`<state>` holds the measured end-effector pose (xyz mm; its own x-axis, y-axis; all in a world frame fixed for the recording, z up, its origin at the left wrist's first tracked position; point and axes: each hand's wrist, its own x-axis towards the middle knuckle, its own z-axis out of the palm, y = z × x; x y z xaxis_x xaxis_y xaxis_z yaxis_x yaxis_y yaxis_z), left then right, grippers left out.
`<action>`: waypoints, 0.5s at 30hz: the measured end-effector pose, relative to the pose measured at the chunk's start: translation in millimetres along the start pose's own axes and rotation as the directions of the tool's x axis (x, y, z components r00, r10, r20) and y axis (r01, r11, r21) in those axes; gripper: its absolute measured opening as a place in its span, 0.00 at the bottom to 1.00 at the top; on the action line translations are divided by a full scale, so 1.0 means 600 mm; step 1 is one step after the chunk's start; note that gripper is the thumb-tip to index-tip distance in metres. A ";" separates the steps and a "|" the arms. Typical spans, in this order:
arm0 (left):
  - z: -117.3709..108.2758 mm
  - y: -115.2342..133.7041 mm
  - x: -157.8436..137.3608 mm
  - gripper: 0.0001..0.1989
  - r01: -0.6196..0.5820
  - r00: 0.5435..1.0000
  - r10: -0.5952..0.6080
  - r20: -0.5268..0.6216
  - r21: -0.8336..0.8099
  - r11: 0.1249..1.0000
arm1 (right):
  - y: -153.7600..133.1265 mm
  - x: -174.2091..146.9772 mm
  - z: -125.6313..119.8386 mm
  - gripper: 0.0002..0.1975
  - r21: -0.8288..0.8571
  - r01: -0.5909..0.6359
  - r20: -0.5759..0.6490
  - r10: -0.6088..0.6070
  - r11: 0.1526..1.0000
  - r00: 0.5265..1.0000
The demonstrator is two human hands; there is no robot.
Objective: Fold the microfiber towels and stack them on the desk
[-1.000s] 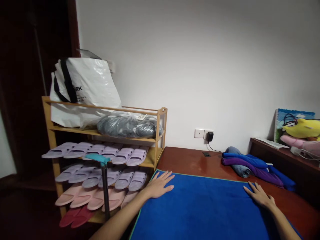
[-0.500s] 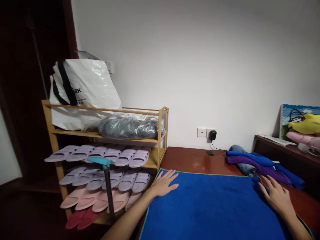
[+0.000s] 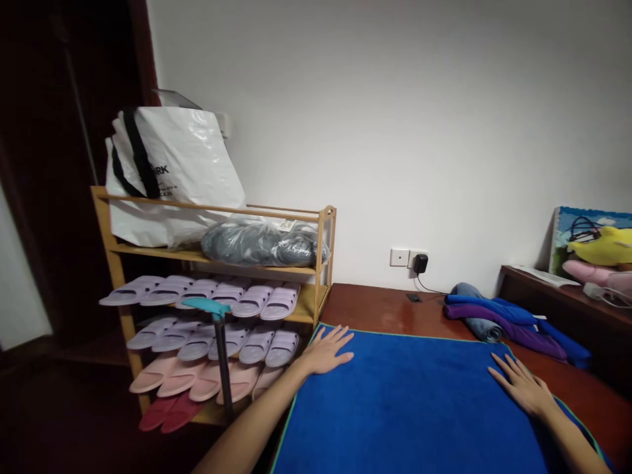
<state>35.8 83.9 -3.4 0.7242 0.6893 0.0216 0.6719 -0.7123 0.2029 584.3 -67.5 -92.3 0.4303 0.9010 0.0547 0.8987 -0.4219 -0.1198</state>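
A blue towel (image 3: 405,401) with a thin green edge lies spread over the reddish-brown wooden table (image 3: 368,304). Near its far left corner, my left hand (image 3: 326,351) rests flat with fingers spread. My right hand (image 3: 523,385) lies on the towel's right side, fingers stretched out and apart, holding nothing. Just beyond the right hand sits a loose pile of folded blue and purple cloths (image 3: 508,319), with a rolled grey-blue cloth (image 3: 486,330) at its near side. The towel's near edge is out of view.
Left of the table stands a wooden shoe rack (image 3: 323,263) with several slippers (image 3: 279,301), a white bag (image 3: 190,158) and a plastic-wrapped grey bundle (image 3: 261,243). A black pole with a teal top (image 3: 205,305) stands before it. A charger (image 3: 420,264) is plugged into the wall.
My right hand has moved left onto the towel's far right corner area, which now lies flatter. My left hand has stayed in place on the towel. The camera view has shifted slightly.
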 end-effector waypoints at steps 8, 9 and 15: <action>0.002 0.008 -0.006 0.34 0.010 1.000 -0.010 0.001 0.021 1.000 | 0.003 -0.041 0.004 0.37 0.024 -0.040 -0.027 0.041 0.999 0.999; 0.000 0.011 -0.011 0.34 0.015 1.000 -0.015 0.011 0.024 1.000 | 0.008 -0.050 0.004 0.36 0.026 -0.021 -0.043 0.022 0.999 0.999; -0.002 0.044 -0.077 0.33 -0.045 0.998 0.044 0.039 0.013 0.999 | 0.046 -0.106 0.009 0.32 0.007 0.085 -0.159 -0.083 0.996 0.984</action>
<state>20.1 33.3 2.1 0.7587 0.6514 -0.0072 0.6407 -0.7442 0.1888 581.5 -136.0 -104.5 0.3623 0.9054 0.2212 0.9314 -0.3430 -0.1217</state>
